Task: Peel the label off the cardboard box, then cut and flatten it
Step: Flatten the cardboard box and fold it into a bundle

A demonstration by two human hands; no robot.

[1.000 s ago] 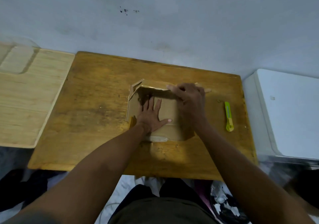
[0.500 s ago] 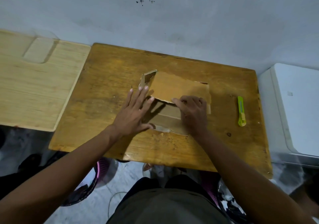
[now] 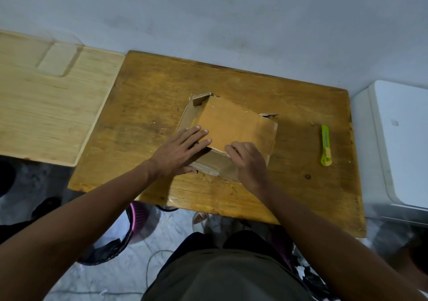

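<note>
One cardboard box (image 3: pixel 234 126), part-flattened, mid-table under two bare hands.

Count: one box; one green-yellow utility knife (image 3: pixel 325 145); one dark wooden table (image 3: pixel 148 120); one pale wooden board (image 3: pixel 46 106) to its left; one white appliance (image 3: pixel 398 143) to its right. The box lies at the table's centre, large panel folded over the top, side flaps sticking up at the far-left and far-right corners. Left hand (image 3: pixel 178 154): flat, fingers spread, pressing the box's left near edge. Right hand (image 3: pixel 249 161): fingers curled, tips pinching the near edge of the top panel. The knife lies well apart to the right, untouched. Against half a second earlier: the panel covers more of the box, and the left hand has shifted from the table onto the cardboard.
</note>
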